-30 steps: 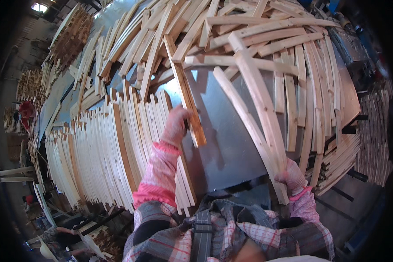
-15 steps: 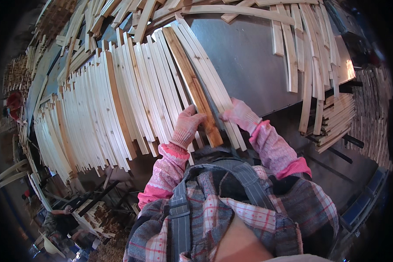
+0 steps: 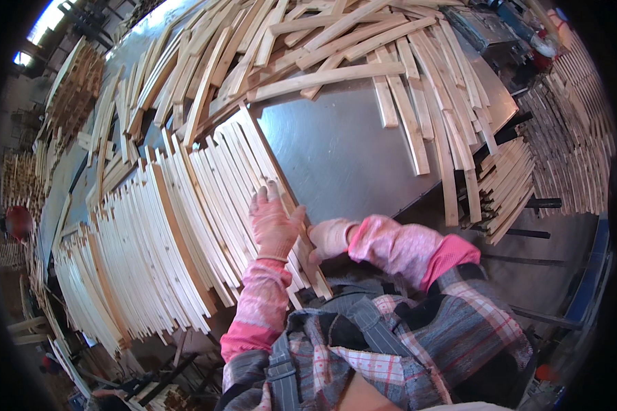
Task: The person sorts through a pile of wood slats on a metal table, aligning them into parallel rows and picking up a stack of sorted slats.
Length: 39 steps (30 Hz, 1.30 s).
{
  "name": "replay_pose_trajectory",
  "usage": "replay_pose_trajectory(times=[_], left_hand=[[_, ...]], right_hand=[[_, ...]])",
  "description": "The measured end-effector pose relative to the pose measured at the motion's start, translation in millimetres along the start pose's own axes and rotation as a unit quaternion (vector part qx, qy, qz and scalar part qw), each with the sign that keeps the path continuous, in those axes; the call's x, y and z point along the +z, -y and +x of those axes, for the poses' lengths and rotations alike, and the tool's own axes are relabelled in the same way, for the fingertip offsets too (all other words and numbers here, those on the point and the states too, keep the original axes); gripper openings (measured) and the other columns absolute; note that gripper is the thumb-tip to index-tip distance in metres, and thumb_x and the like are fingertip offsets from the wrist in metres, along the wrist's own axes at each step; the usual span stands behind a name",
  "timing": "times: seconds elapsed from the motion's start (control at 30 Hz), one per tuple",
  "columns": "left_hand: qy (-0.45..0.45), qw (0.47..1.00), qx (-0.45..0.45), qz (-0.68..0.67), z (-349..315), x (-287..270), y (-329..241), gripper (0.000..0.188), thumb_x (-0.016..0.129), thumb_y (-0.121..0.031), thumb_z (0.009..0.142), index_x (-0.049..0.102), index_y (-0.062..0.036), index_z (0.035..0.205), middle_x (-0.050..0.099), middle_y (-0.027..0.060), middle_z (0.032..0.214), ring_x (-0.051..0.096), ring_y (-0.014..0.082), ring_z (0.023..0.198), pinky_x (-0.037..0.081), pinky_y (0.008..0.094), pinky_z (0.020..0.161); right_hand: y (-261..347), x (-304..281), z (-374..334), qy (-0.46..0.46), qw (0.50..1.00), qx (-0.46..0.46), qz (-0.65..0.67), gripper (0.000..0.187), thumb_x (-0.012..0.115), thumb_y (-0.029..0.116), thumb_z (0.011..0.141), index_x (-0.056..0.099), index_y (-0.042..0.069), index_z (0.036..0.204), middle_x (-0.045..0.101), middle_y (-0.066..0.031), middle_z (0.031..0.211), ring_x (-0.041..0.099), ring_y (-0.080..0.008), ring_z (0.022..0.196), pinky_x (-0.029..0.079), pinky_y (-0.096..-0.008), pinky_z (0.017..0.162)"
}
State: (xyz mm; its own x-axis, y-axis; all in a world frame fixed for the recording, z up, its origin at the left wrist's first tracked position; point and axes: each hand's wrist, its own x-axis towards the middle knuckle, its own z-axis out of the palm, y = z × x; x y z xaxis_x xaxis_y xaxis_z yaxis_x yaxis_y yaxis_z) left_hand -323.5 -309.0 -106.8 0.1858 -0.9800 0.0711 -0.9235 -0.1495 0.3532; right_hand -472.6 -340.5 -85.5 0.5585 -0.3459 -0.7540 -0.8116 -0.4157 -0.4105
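In the head view, the left hand (image 3: 275,226), in a pale pink glove, lies near the middle of the frame, opened out with fingers stretched over the row of wooden strips (image 3: 144,253). It is not closed around any strip. The right hand (image 3: 330,238), gloved too, is just to its right, partly curled against the near part of the outermost strip (image 3: 266,152); whether it grips that strip, I cannot tell.

The row runs side by side from the lower left to the center, on a shiny metal table (image 3: 343,151). Loose strips lie crisscrossed in a pile (image 3: 353,44) across the top of the frame. A stack of strips (image 3: 507,181) sits at the right, with darker wood (image 3: 569,151) beyond it. Pink sleeves (image 3: 399,250) cover both forearms.
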Motion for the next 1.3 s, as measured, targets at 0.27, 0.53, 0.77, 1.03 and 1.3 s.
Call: replay_pose_trajectory(times=[0.27,0.53,0.77,1.03,1.3], left_hand=[[0.039,0.996,-0.059,0.044,8,45,-5,0.081,0.07,-0.029,0.072,0.044,-0.0049,0.145,0.04,0.0197,0.15,0.032,0.041,0.14,0.024,0.0474,0.119],[0.044,0.995,-0.079,0.042,2,43,3,0.084,0.071,-0.028,0.069,0.043,-0.006,0.146,0.04,0.016,0.148,0.032,0.0393,0.139,0.02,0.0488,0.12],[0.043,0.996,-0.069,0.036,11,36,-2,0.082,0.068,-0.034,0.073,0.043,-0.0042,0.145,0.037,0.0172,0.15,0.03,0.0378,0.142,0.019,0.0494,0.12],[0.008,0.995,-0.094,0.026,14,57,5,0.085,0.071,-0.046,0.079,0.041,-0.0051,0.147,0.039,0.0211,0.152,0.032,0.0428,0.141,0.022,0.0458,0.119],[0.033,0.993,-0.1,0.051,10,48,-13,0.086,0.074,-0.039,0.076,0.04,-0.0042,0.147,0.034,0.0167,0.155,0.028,0.039,0.144,0.02,0.0445,0.121]], right_hand=[[-157,-237,91,-0.396,0.888,0.204,-0.117,0.03,0.055,0.021,0.092,0.058,0.011,0.121,0.065,-0.0149,0.113,0.066,-0.0354,0.1,0.055,-0.0472,0.082],[-223,-247,120,-0.332,0.907,0.134,-0.223,0.03,0.061,0.013,0.088,0.065,0.013,0.117,0.073,-0.0136,0.104,0.071,-0.0311,0.096,0.055,-0.048,0.081],[-208,-119,41,-0.085,0.823,-0.053,0.56,0.023,0.064,0.021,0.087,0.07,0.002,0.098,0.067,-0.013,0.08,0.07,-0.0219,0.081,0.056,-0.0385,0.073],[-50,-22,49,-0.203,0.967,-0.012,0.152,0.034,0.059,0.028,0.085,0.07,0.006,0.109,0.069,-0.0243,0.106,0.067,-0.0407,0.101,0.052,-0.0454,0.093],[-224,-59,-36,-0.444,0.765,0.452,0.116,0.049,0.077,0.038,0.078,0.061,0.003,0.107,0.065,-0.0177,0.11,0.067,-0.0353,0.1,0.055,-0.0438,0.083]])
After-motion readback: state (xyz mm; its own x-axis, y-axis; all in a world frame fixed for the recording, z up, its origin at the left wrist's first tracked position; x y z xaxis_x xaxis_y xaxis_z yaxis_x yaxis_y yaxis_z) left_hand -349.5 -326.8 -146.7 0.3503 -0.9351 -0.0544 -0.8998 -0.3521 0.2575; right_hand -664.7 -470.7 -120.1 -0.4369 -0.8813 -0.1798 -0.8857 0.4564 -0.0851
